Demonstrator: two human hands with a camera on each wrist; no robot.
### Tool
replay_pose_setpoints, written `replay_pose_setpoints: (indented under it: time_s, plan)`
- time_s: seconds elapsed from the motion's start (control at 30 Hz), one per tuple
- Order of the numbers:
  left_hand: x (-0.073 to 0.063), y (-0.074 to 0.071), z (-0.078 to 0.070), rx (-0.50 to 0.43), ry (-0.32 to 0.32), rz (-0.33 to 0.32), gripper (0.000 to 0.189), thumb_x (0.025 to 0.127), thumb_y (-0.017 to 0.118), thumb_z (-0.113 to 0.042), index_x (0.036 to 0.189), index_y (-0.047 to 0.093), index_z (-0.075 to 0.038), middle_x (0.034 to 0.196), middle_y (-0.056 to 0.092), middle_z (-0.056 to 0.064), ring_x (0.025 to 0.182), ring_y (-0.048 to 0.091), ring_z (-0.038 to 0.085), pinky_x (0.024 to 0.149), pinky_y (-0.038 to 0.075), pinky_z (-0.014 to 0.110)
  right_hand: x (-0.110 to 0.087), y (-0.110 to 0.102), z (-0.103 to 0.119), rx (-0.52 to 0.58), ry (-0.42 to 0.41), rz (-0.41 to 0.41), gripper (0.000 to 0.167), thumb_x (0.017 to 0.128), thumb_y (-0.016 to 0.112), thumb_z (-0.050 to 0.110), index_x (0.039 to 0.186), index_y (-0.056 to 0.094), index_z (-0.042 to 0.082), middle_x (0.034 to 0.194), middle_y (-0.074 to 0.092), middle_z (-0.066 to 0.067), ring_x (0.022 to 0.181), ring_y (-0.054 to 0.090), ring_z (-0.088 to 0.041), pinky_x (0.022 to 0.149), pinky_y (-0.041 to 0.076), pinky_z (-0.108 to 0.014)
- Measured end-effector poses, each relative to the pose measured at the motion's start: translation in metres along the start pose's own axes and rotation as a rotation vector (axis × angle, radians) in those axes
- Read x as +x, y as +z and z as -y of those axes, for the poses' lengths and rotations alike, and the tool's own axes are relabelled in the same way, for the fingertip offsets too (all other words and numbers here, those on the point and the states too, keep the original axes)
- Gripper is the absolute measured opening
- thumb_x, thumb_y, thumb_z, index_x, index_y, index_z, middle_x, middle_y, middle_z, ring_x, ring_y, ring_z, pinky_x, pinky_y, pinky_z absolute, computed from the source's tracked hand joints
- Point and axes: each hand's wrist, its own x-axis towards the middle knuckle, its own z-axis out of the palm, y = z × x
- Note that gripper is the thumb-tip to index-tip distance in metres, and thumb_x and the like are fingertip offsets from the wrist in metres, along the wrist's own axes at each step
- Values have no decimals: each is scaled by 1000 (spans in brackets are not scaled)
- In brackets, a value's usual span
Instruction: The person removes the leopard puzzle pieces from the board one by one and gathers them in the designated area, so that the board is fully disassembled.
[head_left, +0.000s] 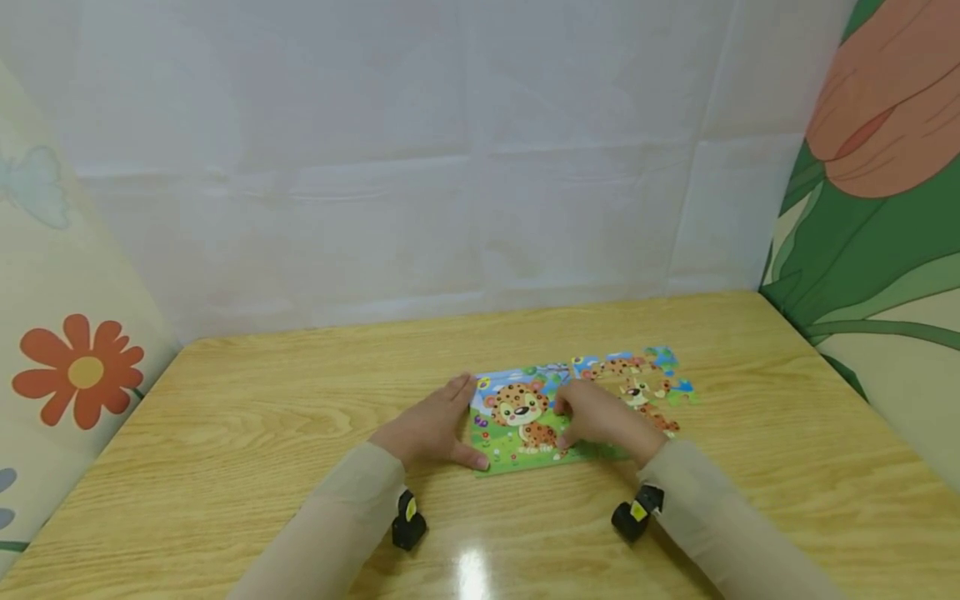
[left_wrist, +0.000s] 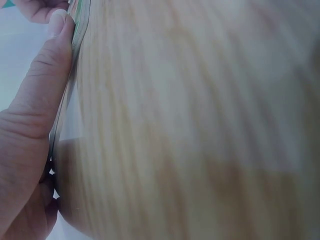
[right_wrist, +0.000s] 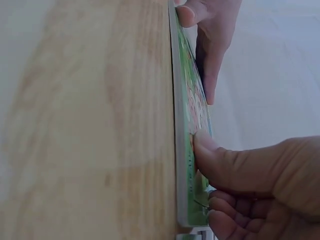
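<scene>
A bright jigsaw puzzle [head_left: 517,408] with a spotted leopard cub on green grass lies flat on the wooden table. My left hand [head_left: 431,425] spreads around its left side, thumb at the lower edge and straight fingers along the upper left edge. At the puzzle's right side, my right hand [head_left: 603,417] bends its fingers toward the thumb. Between that thumb and the fingertips shows a green puzzle piece [right_wrist: 201,186], low against the surface and mostly covered. A second, partly assembled leopard picture [head_left: 663,385] with notched edges lies to the right, partly behind the right hand.
The wooden table [head_left: 285,417] meets a white sheet [head_left: 375,200] at the back. Panels with a red flower [head_left: 82,372] on the left and a large tulip [head_left: 885,108] on the right flank it. Both sleeved wrists carry small black cameras.
</scene>
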Motion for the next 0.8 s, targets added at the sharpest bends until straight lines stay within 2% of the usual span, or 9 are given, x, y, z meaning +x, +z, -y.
replay_pose_setpoints:
  time_s: [0.3,0.6,0.8]
  plan:
    - [0,0,0,6,3,-1,123,60,75,-61,148,11,-1,155,7,15,142,10,29,116,15,40,4,-4,1,23,53,46,31,69,80,9,90,57,6,88,55,-4,74,48,-17,65,45,-30]
    - [0,0,0,15,9,-2,123,61,74,-61,148,11,-1,155,7,16,142,10,29,116,14,40,3,-2,-2,46,49,20,32,68,80,8,89,57,6,84,54,-4,74,48,-17,65,46,-29]
    - [0,1,1,11,2,-5,123,60,74,-61,148,12,-1,155,7,15,142,9,29,116,14,40,-2,-3,-3,48,26,-13,33,69,80,9,86,53,7,80,48,-4,71,43,-17,60,40,-27]
